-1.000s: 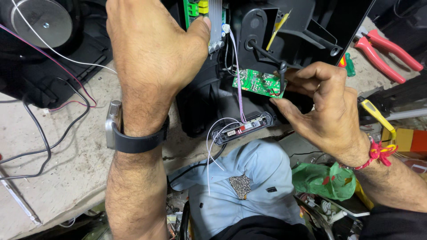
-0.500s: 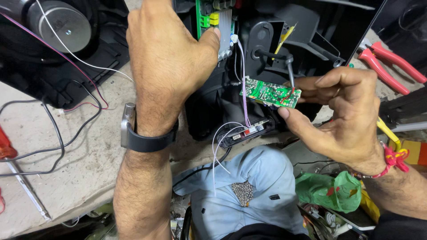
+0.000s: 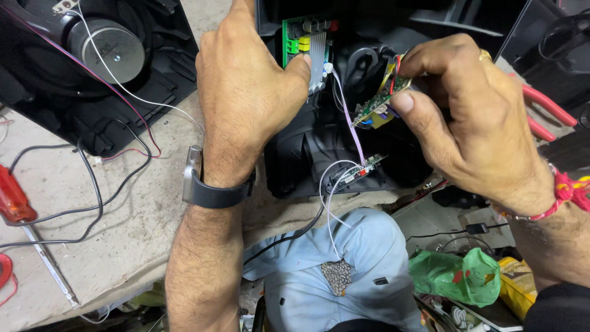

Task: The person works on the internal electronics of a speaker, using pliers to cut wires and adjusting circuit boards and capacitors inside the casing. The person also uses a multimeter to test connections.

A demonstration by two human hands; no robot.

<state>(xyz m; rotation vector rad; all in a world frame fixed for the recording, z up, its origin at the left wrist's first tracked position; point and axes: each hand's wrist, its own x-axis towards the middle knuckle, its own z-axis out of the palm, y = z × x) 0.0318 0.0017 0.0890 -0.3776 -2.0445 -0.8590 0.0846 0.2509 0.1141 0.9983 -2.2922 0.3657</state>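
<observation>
We lifted the small green circuit board [image 3: 382, 103] off the black speaker housing [image 3: 319, 154] in the last half-second, our right hand [image 3: 467, 129] pinching it on edge between thumb and fingers, its wires trailing down. Our left hand [image 3: 246, 92] stayed pressed on the larger green board [image 3: 301, 43] inside the housing. The small board now hung free for inspection, above a blue cloth [image 3: 344, 270].

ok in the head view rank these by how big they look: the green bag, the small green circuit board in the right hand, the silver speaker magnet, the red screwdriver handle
1. silver speaker magnet
2. green bag, close to the magnet, so that order is unsure
3. red screwdriver handle, cut off by the frame edge
4. small green circuit board, seen edge-on and partly hidden in the right hand
</observation>
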